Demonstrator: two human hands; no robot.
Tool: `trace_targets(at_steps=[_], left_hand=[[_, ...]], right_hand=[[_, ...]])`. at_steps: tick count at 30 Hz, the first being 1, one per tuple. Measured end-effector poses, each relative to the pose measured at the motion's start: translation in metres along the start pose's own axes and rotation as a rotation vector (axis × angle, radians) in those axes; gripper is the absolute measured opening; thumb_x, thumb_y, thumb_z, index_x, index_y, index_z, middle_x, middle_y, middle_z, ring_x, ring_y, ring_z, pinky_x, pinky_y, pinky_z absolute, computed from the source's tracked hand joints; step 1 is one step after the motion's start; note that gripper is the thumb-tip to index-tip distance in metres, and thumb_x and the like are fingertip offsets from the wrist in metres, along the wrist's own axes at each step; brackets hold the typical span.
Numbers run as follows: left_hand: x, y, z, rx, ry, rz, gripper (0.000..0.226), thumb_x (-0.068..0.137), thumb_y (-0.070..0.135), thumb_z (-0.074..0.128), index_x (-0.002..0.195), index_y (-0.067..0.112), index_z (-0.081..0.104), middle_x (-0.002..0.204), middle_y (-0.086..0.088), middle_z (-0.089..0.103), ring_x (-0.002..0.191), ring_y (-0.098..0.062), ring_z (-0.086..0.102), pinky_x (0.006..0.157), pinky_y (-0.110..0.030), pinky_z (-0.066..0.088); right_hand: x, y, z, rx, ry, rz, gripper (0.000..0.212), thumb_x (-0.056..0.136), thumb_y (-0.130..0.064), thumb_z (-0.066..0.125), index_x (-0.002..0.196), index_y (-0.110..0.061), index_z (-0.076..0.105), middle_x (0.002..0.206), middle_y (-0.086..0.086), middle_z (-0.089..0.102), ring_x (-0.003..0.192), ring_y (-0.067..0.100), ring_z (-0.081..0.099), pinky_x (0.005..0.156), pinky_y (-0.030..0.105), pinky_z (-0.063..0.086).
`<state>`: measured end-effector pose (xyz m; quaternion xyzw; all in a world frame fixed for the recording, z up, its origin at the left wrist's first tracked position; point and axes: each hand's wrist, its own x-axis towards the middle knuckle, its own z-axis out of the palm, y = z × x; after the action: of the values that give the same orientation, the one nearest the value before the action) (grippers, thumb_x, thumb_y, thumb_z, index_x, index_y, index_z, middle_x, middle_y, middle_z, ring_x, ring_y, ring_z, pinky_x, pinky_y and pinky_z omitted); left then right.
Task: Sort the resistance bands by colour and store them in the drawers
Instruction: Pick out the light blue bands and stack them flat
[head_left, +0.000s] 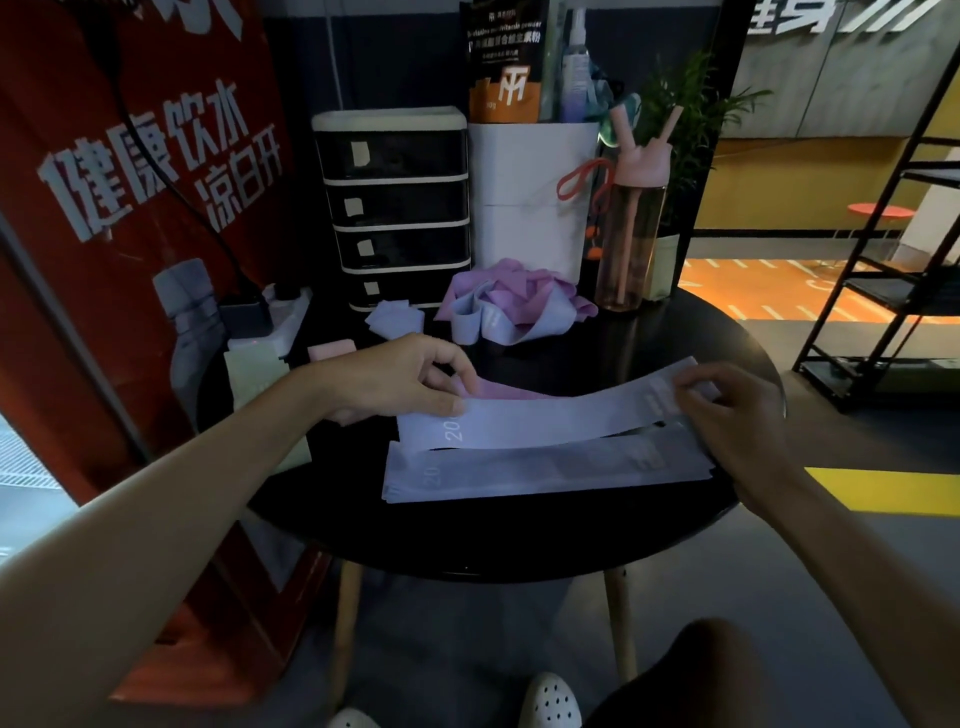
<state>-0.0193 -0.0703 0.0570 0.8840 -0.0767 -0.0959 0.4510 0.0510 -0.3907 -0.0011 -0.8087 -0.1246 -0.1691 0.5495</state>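
Lavender band (550, 423) pinched endwise between left hand (400, 379) and right hand (727, 410), taut for alignment over matching stack (519, 473) below fingers (453, 405).

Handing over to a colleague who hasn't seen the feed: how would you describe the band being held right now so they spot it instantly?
On the round black table, find the flat stack of pale blue bands at the near edge. Just behind it, the held band, also pale blue, stretches between the left hand and right hand. Only it is pinched at both ends.
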Motion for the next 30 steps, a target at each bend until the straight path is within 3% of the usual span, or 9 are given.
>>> trace_targets(at_steps=[3,6,12,16,19,22,26,28,30], left_hand=[[-0.002,-0.007,0.000,0.064,0.057,0.011,0.010,0.088,0.007,0.073,0.098,0.009,0.073,0.091,-0.006,0.077,0.084,-0.009,0.070,0.079,-0.016,0.053],[-0.004,-0.014,0.002,0.121,0.059,0.000,0.009,0.088,0.010,0.074,0.097,0.012,0.076,0.094,-0.003,0.077,0.091,-0.011,0.071,0.082,-0.018,0.054],[-0.005,-0.024,0.009,0.175,0.051,-0.004,0.009,0.089,0.010,0.073,0.095,0.016,0.076,0.089,0.001,0.077,0.085,-0.005,0.070,0.083,-0.020,0.054],[-0.008,-0.024,0.013,0.297,-0.014,0.058,0.008,0.089,0.018,0.074,0.090,0.025,0.077,0.093,0.002,0.073,0.079,-0.002,0.063,0.077,-0.024,0.051],[-0.013,-0.024,0.014,0.483,-0.058,0.051,0.006,0.084,0.039,0.077,0.089,0.040,0.074,0.115,0.014,0.055,0.104,0.002,0.051,0.099,-0.029,0.043],[-0.015,-0.021,0.020,0.564,-0.090,0.086,0.030,0.080,0.051,0.077,0.108,0.046,0.066,0.124,0.029,0.043,0.124,0.002,0.039,0.112,-0.037,0.032],[-0.015,-0.022,0.033,0.649,-0.105,0.074,0.055,0.076,0.055,0.078,0.125,0.049,0.054,0.129,0.026,0.049,0.123,0.000,0.044,0.111,-0.037,0.035],[-0.015,-0.026,0.037,0.630,-0.071,0.079,0.054,0.076,0.053,0.078,0.124,0.050,0.052,0.129,0.025,0.050,0.121,0.001,0.046,0.108,-0.035,0.040],[-0.016,-0.028,0.039,0.587,-0.029,0.101,0.051,0.078,0.048,0.078,0.123,0.048,0.055,0.125,0.026,0.053,0.113,0.004,0.049,0.100,-0.031,0.047]], right_hand=[[-0.005,0.005,-0.004,-0.078,-0.046,-0.045,0.017,0.090,-0.004,0.062,0.084,-0.018,0.069,0.080,0.001,0.066,0.066,-0.002,0.056,0.059,0.006,0.042],[-0.009,0.012,-0.007,-0.152,-0.113,-0.052,0.016,0.091,-0.008,0.064,0.086,-0.023,0.069,0.094,0.000,0.067,0.083,0.008,0.059,0.069,0.019,0.043],[-0.013,0.026,-0.008,-0.275,-0.176,-0.104,0.020,0.089,-0.009,0.067,0.083,-0.027,0.069,0.090,-0.005,0.064,0.089,0.019,0.060,0.069,0.021,0.042],[-0.017,0.035,-0.010,-0.394,-0.150,-0.309,0.014,0.082,-0.004,0.074,0.084,-0.018,0.075,0.081,-0.023,0.049,0.090,0.004,0.047,0.070,0.037,0.048],[-0.015,0.043,-0.018,-0.354,-0.126,-0.280,0.020,0.081,-0.013,0.076,0.090,-0.029,0.070,0.096,-0.010,0.049,0.106,0.013,0.046,0.082,0.040,0.047],[-0.007,0.038,-0.023,-0.365,-0.338,-0.226,0.034,0.080,-0.027,0.076,0.094,-0.051,0.057,0.118,-0.007,0.051,0.122,0.024,0.042,0.097,0.041,0.035],[0.002,0.032,-0.025,-0.452,-0.610,-0.191,0.040,0.074,-0.047,0.076,0.104,-0.060,0.052,0.126,-0.032,0.042,0.136,0.016,0.029,0.106,0.056,0.033],[0.005,0.032,-0.026,-0.433,-0.675,-0.152,0.045,0.075,-0.037,0.079,0.107,-0.056,0.053,0.127,-0.028,0.044,0.133,0.014,0.032,0.102,0.047,0.041],[0.006,0.030,-0.027,-0.387,-0.679,-0.150,0.044,0.077,-0.028,0.080,0.108,-0.047,0.056,0.125,-0.017,0.051,0.122,0.010,0.044,0.090,0.027,0.046]])
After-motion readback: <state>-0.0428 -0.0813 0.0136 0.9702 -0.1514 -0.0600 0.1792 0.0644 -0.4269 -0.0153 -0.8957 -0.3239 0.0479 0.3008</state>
